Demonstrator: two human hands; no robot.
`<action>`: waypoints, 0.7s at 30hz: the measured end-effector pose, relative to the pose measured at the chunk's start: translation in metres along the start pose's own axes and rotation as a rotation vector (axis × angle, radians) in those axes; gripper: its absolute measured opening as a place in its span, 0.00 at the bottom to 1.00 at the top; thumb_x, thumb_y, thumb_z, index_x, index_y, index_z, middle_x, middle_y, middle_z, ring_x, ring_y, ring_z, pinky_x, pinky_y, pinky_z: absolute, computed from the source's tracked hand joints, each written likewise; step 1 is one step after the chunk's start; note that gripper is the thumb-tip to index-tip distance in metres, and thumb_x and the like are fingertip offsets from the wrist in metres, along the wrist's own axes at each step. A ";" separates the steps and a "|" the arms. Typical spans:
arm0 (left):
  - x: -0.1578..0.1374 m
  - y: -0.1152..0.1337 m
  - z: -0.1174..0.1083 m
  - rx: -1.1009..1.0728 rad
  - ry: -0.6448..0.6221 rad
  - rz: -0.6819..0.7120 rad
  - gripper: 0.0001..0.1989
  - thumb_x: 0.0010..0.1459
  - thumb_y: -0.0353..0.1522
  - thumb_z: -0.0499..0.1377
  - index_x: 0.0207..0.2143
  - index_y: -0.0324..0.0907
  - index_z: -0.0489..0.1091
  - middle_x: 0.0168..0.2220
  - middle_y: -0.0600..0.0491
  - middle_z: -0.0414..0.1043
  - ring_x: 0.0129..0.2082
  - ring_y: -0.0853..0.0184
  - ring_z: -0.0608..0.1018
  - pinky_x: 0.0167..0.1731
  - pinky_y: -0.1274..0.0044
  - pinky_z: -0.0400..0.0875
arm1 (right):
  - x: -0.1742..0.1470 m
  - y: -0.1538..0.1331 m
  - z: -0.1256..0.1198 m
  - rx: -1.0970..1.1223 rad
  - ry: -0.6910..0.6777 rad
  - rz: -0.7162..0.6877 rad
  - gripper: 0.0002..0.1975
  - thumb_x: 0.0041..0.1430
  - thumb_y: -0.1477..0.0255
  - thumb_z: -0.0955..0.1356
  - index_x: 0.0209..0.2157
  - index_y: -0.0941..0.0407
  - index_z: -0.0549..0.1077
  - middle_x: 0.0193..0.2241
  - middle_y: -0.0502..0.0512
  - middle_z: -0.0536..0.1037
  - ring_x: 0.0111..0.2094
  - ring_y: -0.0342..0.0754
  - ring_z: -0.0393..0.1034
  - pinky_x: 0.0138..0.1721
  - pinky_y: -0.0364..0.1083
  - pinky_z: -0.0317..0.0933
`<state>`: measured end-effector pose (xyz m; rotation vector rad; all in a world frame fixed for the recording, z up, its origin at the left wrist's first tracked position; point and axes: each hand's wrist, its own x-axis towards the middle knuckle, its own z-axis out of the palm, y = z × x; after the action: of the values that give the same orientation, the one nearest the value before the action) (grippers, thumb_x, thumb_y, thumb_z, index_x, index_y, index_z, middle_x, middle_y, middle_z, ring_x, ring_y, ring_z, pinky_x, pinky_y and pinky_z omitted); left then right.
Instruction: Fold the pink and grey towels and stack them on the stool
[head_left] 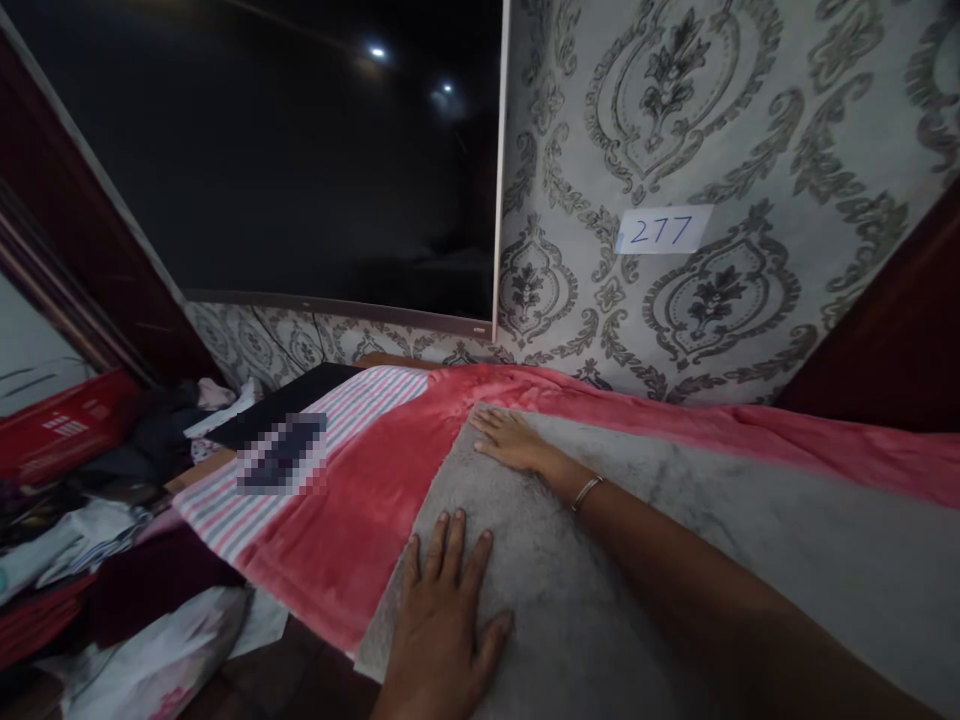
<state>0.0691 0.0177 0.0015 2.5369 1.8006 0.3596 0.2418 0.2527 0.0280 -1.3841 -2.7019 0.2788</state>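
On the red blanket (pixel 352 510), grey cloth (pixel 559 590) lies beneath the left hand (pixel 442 610) and right hand (pixel 514 440), both flat, gripping nothing. Uneven sideways pressure could ruck or skew both fabrics.

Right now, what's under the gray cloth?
Red fabric extends from under the gray cloth along its left and far edges; how far it continues, and anything else underneath, is covered.
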 end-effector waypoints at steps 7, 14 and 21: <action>0.004 -0.006 0.003 0.039 0.023 0.003 0.35 0.62 0.44 0.57 0.70 0.54 0.53 0.74 0.49 0.41 0.72 0.47 0.50 0.66 0.47 0.49 | 0.015 0.002 -0.013 0.035 0.016 0.156 0.33 0.71 0.55 0.53 0.72 0.51 0.48 0.73 0.53 0.44 0.73 0.54 0.37 0.71 0.60 0.32; 0.009 -0.006 0.000 0.061 0.052 0.019 0.33 0.64 0.46 0.55 0.69 0.51 0.57 0.73 0.46 0.46 0.71 0.48 0.53 0.66 0.48 0.51 | -0.041 -0.001 -0.016 -0.013 0.085 0.223 0.31 0.71 0.55 0.54 0.71 0.49 0.53 0.73 0.55 0.45 0.73 0.56 0.34 0.69 0.65 0.32; 0.010 -0.005 0.002 0.080 0.054 0.004 0.32 0.64 0.47 0.53 0.69 0.50 0.58 0.72 0.45 0.48 0.72 0.48 0.53 0.66 0.48 0.50 | -0.110 0.062 -0.018 -0.086 -0.004 0.362 0.32 0.71 0.55 0.53 0.72 0.47 0.49 0.73 0.54 0.43 0.73 0.58 0.38 0.69 0.65 0.37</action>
<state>0.0682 0.0287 0.0012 2.6088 1.8652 0.3669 0.3585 0.2010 0.0333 -1.8964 -2.4763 0.1915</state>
